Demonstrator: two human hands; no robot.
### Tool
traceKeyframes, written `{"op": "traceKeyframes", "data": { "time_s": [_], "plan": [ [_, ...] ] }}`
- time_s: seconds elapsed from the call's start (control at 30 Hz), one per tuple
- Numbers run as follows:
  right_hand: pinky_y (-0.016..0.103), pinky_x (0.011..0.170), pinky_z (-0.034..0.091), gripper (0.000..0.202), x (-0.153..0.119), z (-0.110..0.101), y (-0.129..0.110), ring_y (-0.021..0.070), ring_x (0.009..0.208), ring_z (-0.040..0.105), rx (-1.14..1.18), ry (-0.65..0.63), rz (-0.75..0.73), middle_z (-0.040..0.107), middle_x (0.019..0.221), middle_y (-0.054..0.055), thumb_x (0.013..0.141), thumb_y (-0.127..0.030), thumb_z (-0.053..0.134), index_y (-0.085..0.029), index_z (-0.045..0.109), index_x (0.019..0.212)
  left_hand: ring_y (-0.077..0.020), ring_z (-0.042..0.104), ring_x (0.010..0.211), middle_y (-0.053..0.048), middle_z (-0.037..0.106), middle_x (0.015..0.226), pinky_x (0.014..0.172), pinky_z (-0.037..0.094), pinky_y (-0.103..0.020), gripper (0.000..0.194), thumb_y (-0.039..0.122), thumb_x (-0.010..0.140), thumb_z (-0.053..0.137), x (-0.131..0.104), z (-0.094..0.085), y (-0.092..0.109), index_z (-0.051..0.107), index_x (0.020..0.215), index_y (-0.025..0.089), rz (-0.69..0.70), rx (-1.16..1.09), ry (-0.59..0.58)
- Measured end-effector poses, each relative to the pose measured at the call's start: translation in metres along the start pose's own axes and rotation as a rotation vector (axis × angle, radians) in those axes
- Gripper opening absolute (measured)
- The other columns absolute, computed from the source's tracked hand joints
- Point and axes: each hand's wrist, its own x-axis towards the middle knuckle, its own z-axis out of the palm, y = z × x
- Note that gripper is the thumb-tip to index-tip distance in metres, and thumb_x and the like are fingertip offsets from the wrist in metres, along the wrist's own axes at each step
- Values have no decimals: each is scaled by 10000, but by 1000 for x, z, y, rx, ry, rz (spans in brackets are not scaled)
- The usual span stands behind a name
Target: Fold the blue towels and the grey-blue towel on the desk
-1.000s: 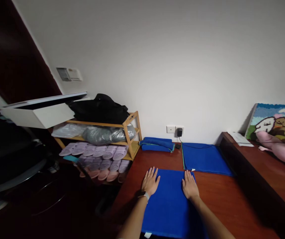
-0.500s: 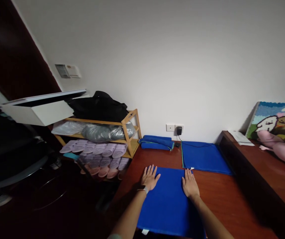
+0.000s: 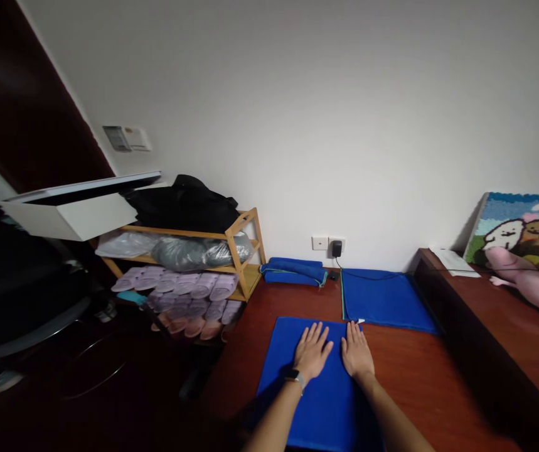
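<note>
A blue cloth (image 3: 323, 408) lies spread on the reddish-brown wooden table (image 3: 415, 383) in front of me. Flat on its upper middle rests my left hand (image 3: 312, 351), fingers slightly spread, a watch on the wrist. My right hand (image 3: 357, 351) is pressed flat along the cloth's right edge, fingers stretched forward and close together. Behind it, a second blue cloth (image 3: 386, 298) with a green edge lies flat near the wall. A folded blue cloth (image 3: 294, 273) sits at the back left of the table.
Left of the table stands a wooden rack (image 3: 245, 251) with several slippers (image 3: 194, 285), plastic-wrapped items and a black bag (image 3: 184, 207). A black plug (image 3: 337, 248) in the wall socket trails a cable over the second cloth. A raised ledge at right bears a pink plush toy (image 3: 528, 282).
My left hand has slid to the right across the cloth, from its left edge towards my right hand. The right hand stays in nearly the same place.
</note>
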Motion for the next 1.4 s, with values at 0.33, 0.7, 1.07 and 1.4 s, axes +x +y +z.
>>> {"op": "traceKeyframes", "data": {
  "time_s": [0.33,0.7,1.07,1.4],
  "plan": [
    [387,1288,101,675,1,-4,-2,241,1579,114,-41,-10,13,171,1697,134,1039,-383,176,-15,207,1605,-250,265,1560,-68,338,1675,1277,207,-486,626,546,1054,253,-16,-26,-91,359,1597,255,-202,133,81],
    [385,1290,102,687,-32,-1,-16,234,1580,117,-1,10,18,176,1699,121,1041,-409,154,-26,205,1610,-267,242,1567,-51,342,1676,1277,187,-513,623,535,1053,240,-14,-23,-88,312,1615,275,-202,113,87],
    [393,1288,91,678,-39,1,-15,225,1582,91,44,-17,2,154,1698,106,1028,-386,183,-38,222,1609,-203,256,1561,-60,345,1672,1281,227,-447,597,460,1082,176,-19,-13,15,330,1605,216,52,25,122],
    [380,1287,76,680,-41,0,-17,218,1582,96,47,8,18,162,1702,106,1034,-391,148,-34,211,1609,-253,273,1556,-55,311,1680,1272,243,-509,643,563,1059,222,-79,-14,-11,261,1626,263,-79,57,11]
  ]
}}
